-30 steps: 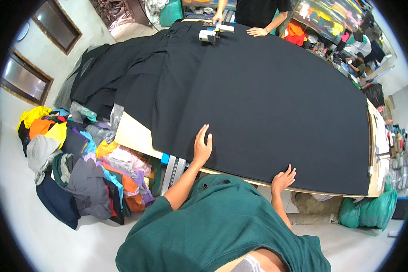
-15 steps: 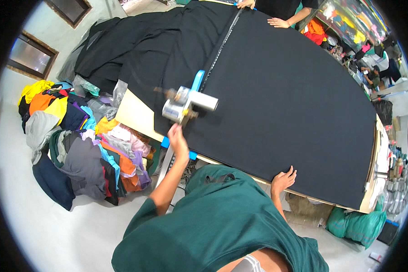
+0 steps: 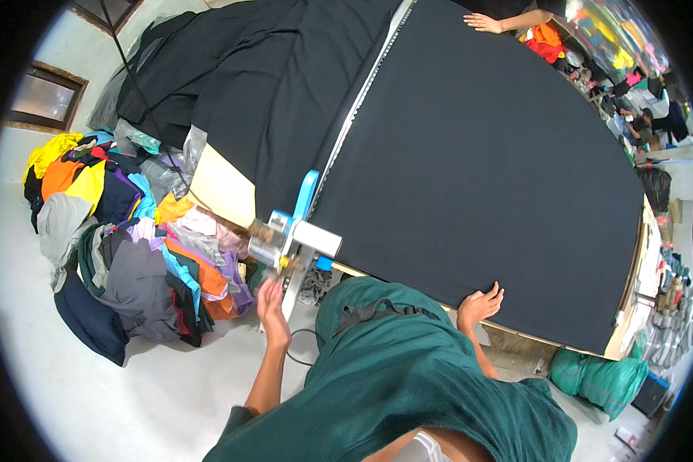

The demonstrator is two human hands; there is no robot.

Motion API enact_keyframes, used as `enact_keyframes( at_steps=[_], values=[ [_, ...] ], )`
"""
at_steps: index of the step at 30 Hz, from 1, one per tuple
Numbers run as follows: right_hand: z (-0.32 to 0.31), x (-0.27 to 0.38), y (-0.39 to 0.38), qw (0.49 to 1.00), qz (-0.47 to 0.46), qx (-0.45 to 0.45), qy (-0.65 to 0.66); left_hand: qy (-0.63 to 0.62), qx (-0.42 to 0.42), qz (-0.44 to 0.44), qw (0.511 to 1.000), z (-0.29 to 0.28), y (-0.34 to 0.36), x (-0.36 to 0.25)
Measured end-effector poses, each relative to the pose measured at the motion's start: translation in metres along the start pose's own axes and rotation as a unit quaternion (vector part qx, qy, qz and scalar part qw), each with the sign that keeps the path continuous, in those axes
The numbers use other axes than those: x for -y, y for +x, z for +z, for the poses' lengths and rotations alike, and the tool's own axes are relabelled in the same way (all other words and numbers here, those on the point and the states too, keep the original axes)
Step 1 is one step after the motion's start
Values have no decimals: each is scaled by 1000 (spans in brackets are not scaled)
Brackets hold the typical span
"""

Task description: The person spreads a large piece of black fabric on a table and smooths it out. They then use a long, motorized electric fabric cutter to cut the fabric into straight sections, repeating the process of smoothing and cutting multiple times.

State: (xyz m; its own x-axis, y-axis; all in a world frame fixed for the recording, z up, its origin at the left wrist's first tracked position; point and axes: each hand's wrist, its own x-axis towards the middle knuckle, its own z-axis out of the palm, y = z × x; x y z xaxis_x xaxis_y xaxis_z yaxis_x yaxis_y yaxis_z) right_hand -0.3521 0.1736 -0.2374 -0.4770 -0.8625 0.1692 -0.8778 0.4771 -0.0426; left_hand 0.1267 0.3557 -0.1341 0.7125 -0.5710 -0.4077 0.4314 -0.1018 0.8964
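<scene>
A cloth end cutter (image 3: 316,237), a white motor unit with a blue handle, sits on a long white track (image 3: 362,100) at the near left edge of the cutting table. Just below it is my left hand (image 3: 272,309), fingers stretched up toward its underside; whether they touch it I cannot tell. Black fabric (image 3: 470,162) lies smooth to the right of the track. My right hand (image 3: 479,306) rests open on the fabric's near edge, fingers apart. Left of the track, more black fabric (image 3: 239,100) lies in loose folds.
Heaped coloured cloth (image 3: 146,254) stands on the floor at left. A black cable (image 3: 142,96) hangs over the fabric's left side. Across the table a co-worker's hand (image 3: 483,23) lies on the cloth. A green sack (image 3: 600,381) sits below the right corner.
The end cutter has come toward me along the track to the table's near edge, my left hand moving back with it. My right hand stays put. One of the co-worker's hands is out of view.
</scene>
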Motion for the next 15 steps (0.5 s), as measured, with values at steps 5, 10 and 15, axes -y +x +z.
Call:
enact_keyframes(
  at_steps=[5, 10, 15],
  values=[
    [2, 1, -1, 1000, -5, -27, 1, 53, 166, 63, 983, 160, 137, -24],
    [-2, 0, 4, 999, -8, -36, 0, 200, 345, 412, 820, 391, 187, -92],
    [-7, -3, 8, 996, 8, -25, 88, 115, 383, 448, 799, 470, 130, -132]
  ],
)
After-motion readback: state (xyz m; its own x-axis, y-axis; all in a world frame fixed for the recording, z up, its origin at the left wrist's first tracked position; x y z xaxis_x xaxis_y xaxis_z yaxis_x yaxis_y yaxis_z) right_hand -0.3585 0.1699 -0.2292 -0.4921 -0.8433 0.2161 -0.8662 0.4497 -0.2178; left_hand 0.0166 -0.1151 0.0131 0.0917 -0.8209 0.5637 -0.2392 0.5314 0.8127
